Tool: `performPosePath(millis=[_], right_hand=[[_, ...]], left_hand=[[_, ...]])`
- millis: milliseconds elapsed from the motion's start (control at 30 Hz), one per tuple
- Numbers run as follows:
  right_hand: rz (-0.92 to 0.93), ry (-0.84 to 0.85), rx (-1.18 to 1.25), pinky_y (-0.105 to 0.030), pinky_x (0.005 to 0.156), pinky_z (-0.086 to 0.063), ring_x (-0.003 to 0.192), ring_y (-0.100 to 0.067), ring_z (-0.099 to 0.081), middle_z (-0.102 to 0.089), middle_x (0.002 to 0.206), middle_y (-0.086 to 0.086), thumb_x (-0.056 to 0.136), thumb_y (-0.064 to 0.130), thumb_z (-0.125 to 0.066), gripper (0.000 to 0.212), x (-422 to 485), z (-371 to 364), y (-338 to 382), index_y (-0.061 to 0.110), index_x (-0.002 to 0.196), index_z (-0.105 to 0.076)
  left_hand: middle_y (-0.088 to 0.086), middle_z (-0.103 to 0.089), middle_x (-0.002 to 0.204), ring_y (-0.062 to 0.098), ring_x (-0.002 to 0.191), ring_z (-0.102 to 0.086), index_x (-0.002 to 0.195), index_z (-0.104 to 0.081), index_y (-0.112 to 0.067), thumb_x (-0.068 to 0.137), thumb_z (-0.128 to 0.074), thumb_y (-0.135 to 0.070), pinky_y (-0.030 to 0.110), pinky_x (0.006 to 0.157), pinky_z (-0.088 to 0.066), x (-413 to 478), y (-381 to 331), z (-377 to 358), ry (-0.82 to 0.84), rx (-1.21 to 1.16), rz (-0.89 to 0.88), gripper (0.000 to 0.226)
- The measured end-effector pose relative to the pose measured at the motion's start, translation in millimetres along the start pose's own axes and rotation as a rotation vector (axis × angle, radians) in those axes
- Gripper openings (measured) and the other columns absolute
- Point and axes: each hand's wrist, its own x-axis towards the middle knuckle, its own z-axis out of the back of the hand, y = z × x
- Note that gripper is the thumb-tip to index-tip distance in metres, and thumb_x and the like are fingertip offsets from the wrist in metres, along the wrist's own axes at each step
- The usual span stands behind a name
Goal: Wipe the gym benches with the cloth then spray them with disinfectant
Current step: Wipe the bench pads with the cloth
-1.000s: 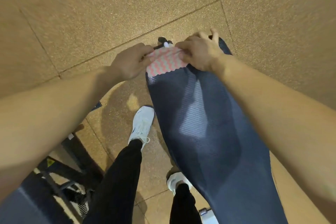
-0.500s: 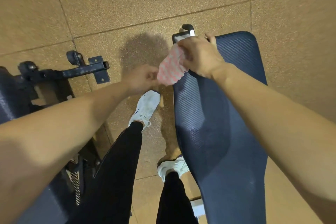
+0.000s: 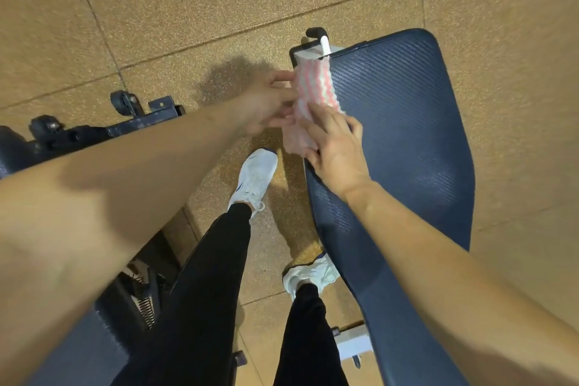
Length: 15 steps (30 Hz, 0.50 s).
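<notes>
A dark blue padded gym bench (image 3: 404, 141) runs from the upper middle down to the lower right. A pink and white striped cloth (image 3: 313, 88) hangs over the bench's left edge near its far end. My left hand (image 3: 266, 102) pinches the cloth from the left side, off the bench. My right hand (image 3: 336, 147) lies on the cloth's lower part at the bench's left edge, fingers spread over it. No spray bottle is in view.
A second bench or machine with a black metal frame (image 3: 94, 131) and springs (image 3: 142, 301) stands at the left. My legs in black trousers and white shoes (image 3: 255, 180) stand between the two benches. Brown speckled floor tiles (image 3: 188, 3) surround everything. A white bracket (image 3: 354, 345) sits under the bench.
The cloth has moved from the bench's far end to its left edge. My right hand slid nearer along that edge, and my left hand came up to grip the cloth.
</notes>
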Motion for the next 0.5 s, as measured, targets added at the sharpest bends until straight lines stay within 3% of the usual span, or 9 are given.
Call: performPosePath(millis=[167, 300, 433, 500], right_hand=[[-0.175, -0.109, 0.125, -0.024, 0.103, -0.019, 0.128, -0.020, -0.047, -0.054, 0.146, -0.005, 0.086, 0.012, -0.075, 0.051, -25.3, -0.3, 4.4, 0.016, 0.135, -0.063], [-0.447, -0.083, 0.001, -0.049, 0.109, -0.028, 0.145, -0.030, -0.031, -0.035, 0.160, -0.004, 0.088, 0.040, -0.072, 0.066, -49.4, 3.4, -18.8, 0.022, 0.146, -0.049], [-0.408, 0.131, -0.084, -0.062, 0.118, -0.022, 0.156, -0.033, -0.007, -0.012, 0.170, -0.004, 0.081, 0.060, -0.073, 0.097, -71.4, 5.8, -33.8, 0.025, 0.159, -0.028], [-0.370, 0.157, -0.090, -0.062, 0.120, -0.018, 0.157, -0.033, -0.003, -0.009, 0.171, -0.004, 0.081, 0.057, -0.075, 0.100, -75.2, 7.5, -36.8, 0.024, 0.161, -0.023]], left_hand=[[0.004, -0.072, 0.120, 0.026, 0.099, -0.076, 0.133, -0.051, -0.034, 0.096, -0.072, -0.014, 0.044, 0.083, -0.064, -3.0, 26.5, -12.9, -0.005, -0.056, 0.004, 0.047], [0.002, -0.068, 0.124, 0.025, 0.109, -0.073, 0.138, -0.048, -0.030, 0.094, -0.075, -0.015, 0.039, 0.076, -0.065, -6.7, 41.8, -26.6, -0.094, -0.056, -0.068, 0.054], [-0.001, -0.063, 0.137, 0.021, 0.123, -0.065, 0.149, -0.041, -0.032, 0.072, -0.089, -0.031, 0.050, 0.095, -0.059, -14.4, 67.5, -38.7, -0.155, 0.074, -0.172, 0.091], [-0.001, -0.059, 0.144, 0.018, 0.131, -0.059, 0.156, -0.034, -0.028, 0.078, -0.086, -0.024, 0.049, 0.107, -0.051, -23.4, 83.4, -49.1, -0.186, 0.179, -0.261, 0.093]])
